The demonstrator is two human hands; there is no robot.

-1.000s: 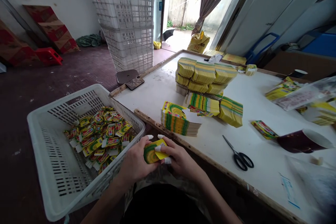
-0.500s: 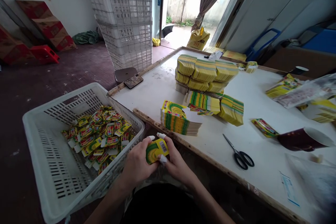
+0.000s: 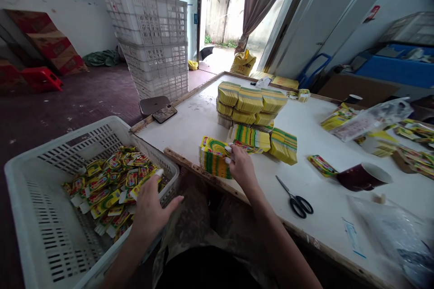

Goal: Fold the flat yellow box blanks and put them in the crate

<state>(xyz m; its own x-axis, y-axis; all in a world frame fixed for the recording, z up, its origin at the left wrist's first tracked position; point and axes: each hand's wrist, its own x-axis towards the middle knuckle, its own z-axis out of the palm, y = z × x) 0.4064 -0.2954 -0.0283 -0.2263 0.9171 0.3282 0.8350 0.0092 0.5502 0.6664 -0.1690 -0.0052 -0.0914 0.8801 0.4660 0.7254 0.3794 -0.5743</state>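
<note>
The white table (image 3: pixel 193 122) stretched ahead of me, and on my left stood the white crate (image 3: pixel 61 142), holding a loose heap of made-up small boxes (image 3: pixel 111 187), some with white flaps showing; it looked well short of full. Out on the table, large piles (image 3: pixel 249 99) of flat cartons sat in tiers, so I judged far more was left than done. Nearer, by the wooden edge, was the front stack (image 3: pixel 215 165). My left hand (image 3: pixel 149 207) hung by the crate's near rim, thumb and fingers spread wide, holding nothing. My right hand (image 3: pixel 241 165) had its white-wrapped fingertips (image 3: pixel 228 160) bunched nearly together toward the stack's right; whether they gripped anything I couldn't tell. The top carton (image 3: pixel 215 145) lay flat there, printed face up, its long axis running left to right, roughly along the table's edge, red-lettered end to the left.
</note>
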